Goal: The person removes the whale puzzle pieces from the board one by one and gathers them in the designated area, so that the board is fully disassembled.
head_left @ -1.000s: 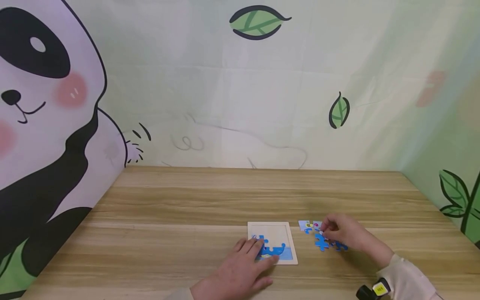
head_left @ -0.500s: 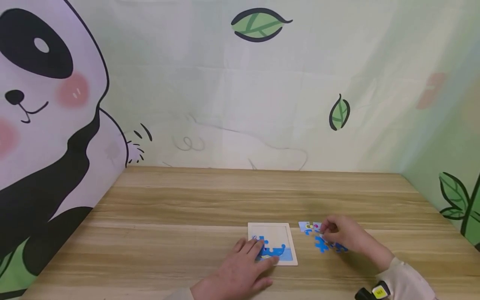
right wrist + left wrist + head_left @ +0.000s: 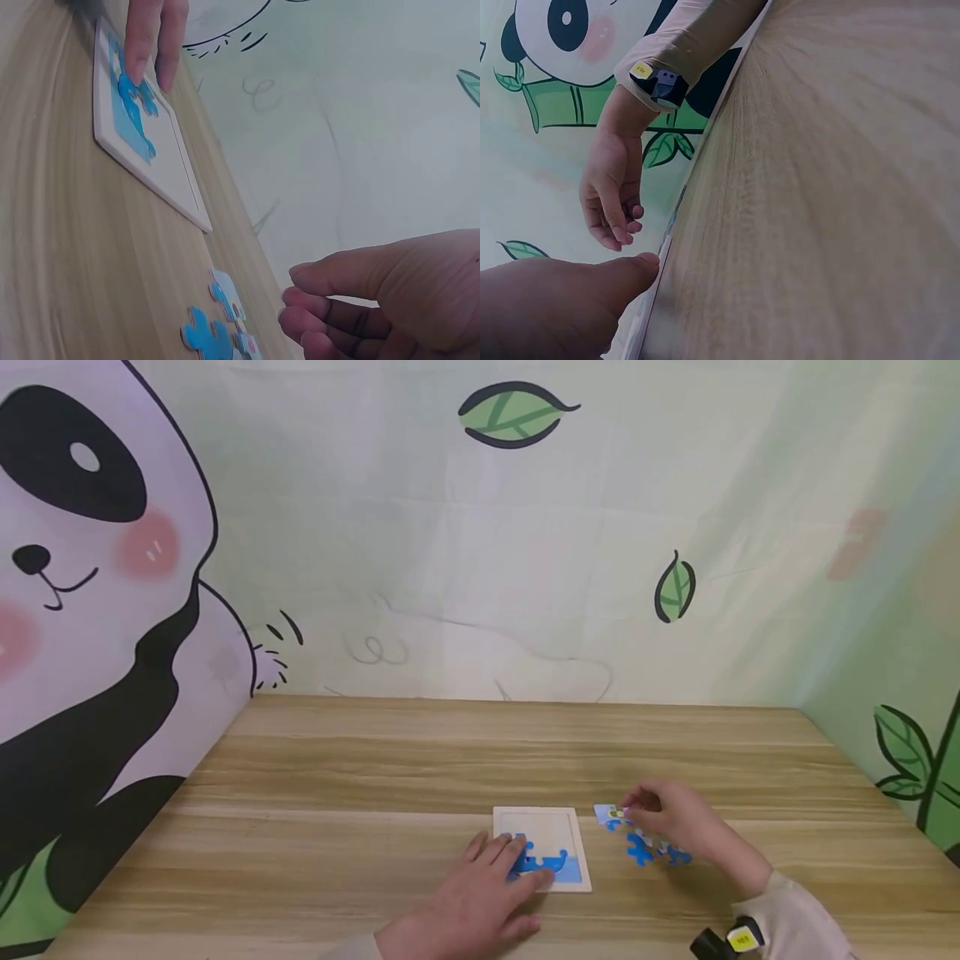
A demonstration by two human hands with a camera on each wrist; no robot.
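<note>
A square wooden puzzle tray [image 3: 536, 812] lies on the table, with blue puzzle pieces [image 3: 555, 862] fitted along its lower part. My left hand [image 3: 476, 893] rests on the tray's left side with its fingers stretched over those pieces, hiding some of them. To the right of the tray, my right hand [image 3: 678, 822] hovers over loose puzzle pieces, its fingers loosely bent. Among them are a blue piece [image 3: 640, 849] and a pale piece [image 3: 604, 814]. In the right wrist view, nothing shows between the thumb and fingers [image 3: 330, 281]; a blue loose piece [image 3: 206, 335] lies below.
The wood-grain table [image 3: 337, 793] meets a printed backdrop [image 3: 420, 543] with leaves at the back. A large panda print [image 3: 112, 610] stands along the left. A black device with a yellow label [image 3: 742, 937] is strapped to the right wrist.
My right hand has moved slightly left and away from me, toward the upper loose pieces. The left hand stays on the tray. The head view has shifted a little.
</note>
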